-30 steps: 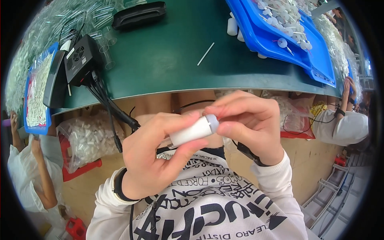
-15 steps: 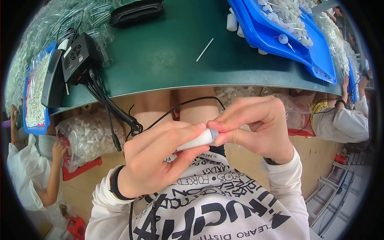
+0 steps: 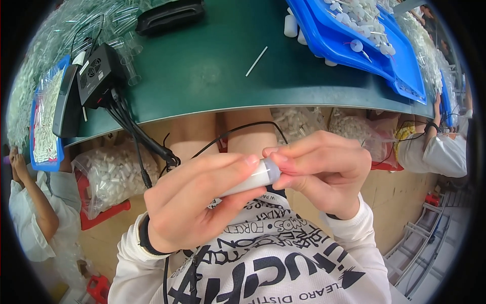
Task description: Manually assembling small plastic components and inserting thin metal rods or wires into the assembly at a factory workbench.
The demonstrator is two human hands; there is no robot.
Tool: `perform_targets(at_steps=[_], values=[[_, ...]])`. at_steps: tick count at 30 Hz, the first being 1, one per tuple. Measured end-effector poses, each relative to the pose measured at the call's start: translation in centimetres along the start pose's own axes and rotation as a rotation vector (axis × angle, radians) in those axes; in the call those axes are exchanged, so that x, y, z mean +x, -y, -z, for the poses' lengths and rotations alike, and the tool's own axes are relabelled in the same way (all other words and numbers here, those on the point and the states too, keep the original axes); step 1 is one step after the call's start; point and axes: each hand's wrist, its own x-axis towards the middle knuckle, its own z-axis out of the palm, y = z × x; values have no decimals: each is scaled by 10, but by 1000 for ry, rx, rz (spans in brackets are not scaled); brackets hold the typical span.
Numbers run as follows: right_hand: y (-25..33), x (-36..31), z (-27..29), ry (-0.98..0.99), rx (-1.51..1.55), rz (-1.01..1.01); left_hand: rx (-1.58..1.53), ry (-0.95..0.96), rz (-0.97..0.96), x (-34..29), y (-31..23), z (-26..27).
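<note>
In front of my lap, my left hand [image 3: 195, 195] is closed round a white plastic tube [image 3: 254, 180], which lies aslant with its one end toward the right. A translucent greyish cap [image 3: 273, 171] sits at that end. My right hand [image 3: 326, 169] pinches the cap's edge between thumb and fingers, and the fingertips partly hide it. The tube's other end is covered by my left hand.
Along the green table [image 3: 202, 76] stand a black box with cables [image 3: 98, 76], a black case [image 3: 169, 17] and stacked blue trays [image 3: 349, 61] of small white parts. A thin white stick [image 3: 256, 61] lies between. Bags of white pieces [image 3: 114, 175] stand below; other people sit at both sides.
My right hand has shifted slightly down and right, and more of the grey cap shows. The left hand has moved slightly left, still holding the tube. At left, a co-worker's hands have come together.
</note>
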Motion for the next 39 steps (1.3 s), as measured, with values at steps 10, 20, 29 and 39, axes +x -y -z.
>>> perform_targets(at_steps=[10,20,29,39], values=[[-3,2,-5,18,-255,205,184,-42,-55,-4,5,-3],[-5,3,-3,-33,-76,53,103,-58,46,-1,3,-3],[-12,-2,-2,7,272,-138,-74,44,40,0,-1,2],[-16,-7,-6,33,38,-8,58,90,-63,-1,11,1]])
